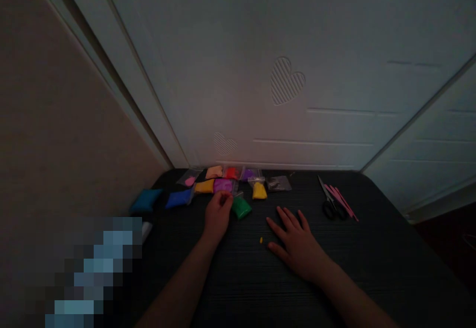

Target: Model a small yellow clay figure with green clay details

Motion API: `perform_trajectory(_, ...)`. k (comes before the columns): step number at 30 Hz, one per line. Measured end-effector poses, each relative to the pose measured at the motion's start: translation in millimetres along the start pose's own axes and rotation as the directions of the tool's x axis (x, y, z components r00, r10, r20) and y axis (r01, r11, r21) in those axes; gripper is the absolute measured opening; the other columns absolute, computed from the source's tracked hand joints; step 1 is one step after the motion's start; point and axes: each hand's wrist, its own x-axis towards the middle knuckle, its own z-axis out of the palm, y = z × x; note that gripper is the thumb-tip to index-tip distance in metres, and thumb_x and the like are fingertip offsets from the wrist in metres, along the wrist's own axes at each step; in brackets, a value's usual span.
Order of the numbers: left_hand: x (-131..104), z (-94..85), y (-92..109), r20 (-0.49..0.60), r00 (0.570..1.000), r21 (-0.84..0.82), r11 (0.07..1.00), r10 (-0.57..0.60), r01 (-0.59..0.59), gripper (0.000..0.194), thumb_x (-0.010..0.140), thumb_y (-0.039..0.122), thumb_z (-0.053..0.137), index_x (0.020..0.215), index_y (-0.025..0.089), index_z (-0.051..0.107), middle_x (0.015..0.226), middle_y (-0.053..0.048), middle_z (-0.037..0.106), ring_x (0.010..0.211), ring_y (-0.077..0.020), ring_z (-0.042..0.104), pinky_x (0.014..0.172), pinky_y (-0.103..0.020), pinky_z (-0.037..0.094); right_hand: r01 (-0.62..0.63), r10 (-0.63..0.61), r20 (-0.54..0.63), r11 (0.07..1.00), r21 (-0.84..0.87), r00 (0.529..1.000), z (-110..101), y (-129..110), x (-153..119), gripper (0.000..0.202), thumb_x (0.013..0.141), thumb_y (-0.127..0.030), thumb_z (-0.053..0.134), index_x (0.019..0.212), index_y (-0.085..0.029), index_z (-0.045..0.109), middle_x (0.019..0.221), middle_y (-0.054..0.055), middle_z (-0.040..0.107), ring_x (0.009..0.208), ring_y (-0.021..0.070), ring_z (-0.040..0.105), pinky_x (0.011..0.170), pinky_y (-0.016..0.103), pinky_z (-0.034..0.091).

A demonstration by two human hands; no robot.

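Seemingly at an early stage, bare-handed work with bright packets unfolds in dim light, seen from the head camera: the left grip [216, 219] bends its fingers together beside a green packet [242, 208] just to its right and a magenta packet [223, 185] just beyond, though whether it pinches anything cannot be told. The right grip [297, 244] lies spread and empty on the table [238, 283], a small yellow piece [261, 240] just left of its thumb. That loose piece is the only portion seen out; a yellow packet [259, 191] beyond and between the two grips looks well filled, as does a blue packet [179, 198] left of the left grip, suggesting most remains unused. Scissors [328, 204] and pink sticks [344, 201] rest unheld, right of the right grip. Hard to read are the contents of a dark packet [278, 183] beyond the right grip; a pixelated patch masks the area left of the left forearm, and both forearms are cut off by the lower edge.
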Motion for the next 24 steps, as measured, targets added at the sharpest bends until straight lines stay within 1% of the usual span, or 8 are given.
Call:
perform_trajectory(5, 0, -0.3, 1, 0.005, 1.000, -0.005, 1.000, 0.011, -0.011, 0.016, 0.072, 0.033, 0.050, 0.077, 0.018, 0.055, 0.073, 0.000, 0.057, 0.070, -0.0164, 0.054, 0.064, -0.027, 0.040, -0.056, 0.055, -0.020, 0.998, -0.038, 0.998, 1, 9, 2, 0.059, 0.083, -0.058, 0.020, 0.134, -0.028, 0.025, 0.143, 0.011, 0.019, 0.129, 0.0284, 0.017, 0.100, 0.054, 0.008)
perform_trajectory(8, 0, 0.0, 0, 0.004, 1.000, -0.005, 1.000, 0.015, -0.015, 0.016, 0.072, 0.033, 0.050, 0.077, 0.018, 0.055, 0.072, 0.000, 0.057, 0.069, -0.0158, 0.054, 0.063, -0.027, 0.040, -0.035, 0.034, -0.021, 0.999, -0.038, 0.999, 2, 8, 2, 0.058, 0.083, -0.058, 0.021, 0.133, -0.029, 0.025, 0.143, 0.011, 0.018, 0.129, 0.0287, 0.017, 0.100, 0.054, 0.009)
perform_trajectory(11, 0, 0.4, -1, -0.001, 1.000, 0.000, 1.000, 0.009, -0.009, 0.017, 0.072, 0.034, 0.050, 0.076, 0.018, 0.055, 0.070, 0.001, 0.056, 0.067, -0.0154, 0.054, 0.062, -0.026, 0.040, 0.009, -0.009, -0.005, 1.000, -0.019, 1.000, 1, 2, 1, 0.057, 0.082, -0.059, 0.021, 0.133, -0.032, 0.026, 0.143, 0.010, 0.018, 0.130, 0.0286, 0.016, 0.100, 0.054, 0.008)
perform_trajectory(14, 0, 0.5, -2, -0.004, 1.000, 0.003, 1.000, 0.001, -0.001, 0.017, 0.072, 0.034, 0.050, 0.076, 0.018, 0.055, 0.071, 0.001, 0.058, 0.068, -0.0156, 0.054, 0.063, -0.026, 0.040, 0.019, -0.019, 0.006, 1.000, 0.000, 1.000, 1, -2, 0, 0.056, 0.083, -0.059, 0.020, 0.132, -0.033, 0.027, 0.143, 0.009, 0.018, 0.130, 0.0279, 0.016, 0.100, 0.054, 0.008)
perform_trajectory(21, 0, -2.0, 0, -0.001, 1.000, -0.011, 1.000, -0.010, 0.010, 0.020, 0.071, 0.036, 0.050, 0.077, 0.017, 0.056, 0.072, -0.001, 0.059, 0.068, -0.0175, 0.055, 0.062, -0.028, 0.042, -0.061, 0.060, -0.017, 0.998, -0.019, 0.998, 3, 8, 2, 0.059, 0.082, -0.060, 0.019, 0.133, -0.030, 0.025, 0.143, 0.009, 0.019, 0.129, 0.0284, 0.017, 0.100, 0.054, 0.011)
perform_trajectory(24, 1, -1.7, 0, 0.011, 1.000, -0.032, 0.999, -0.014, 0.015, 0.019, 0.072, 0.035, 0.050, 0.075, 0.017, 0.055, 0.071, -0.001, 0.058, 0.068, -0.0172, 0.056, 0.062, -0.028, 0.042, -0.061, 0.061, -0.012, 0.998, -0.018, 0.998, 3, 8, 3, 0.059, 0.082, -0.061, 0.019, 0.133, -0.032, 0.026, 0.143, 0.009, 0.020, 0.129, 0.0283, 0.017, 0.100, 0.054, 0.011)
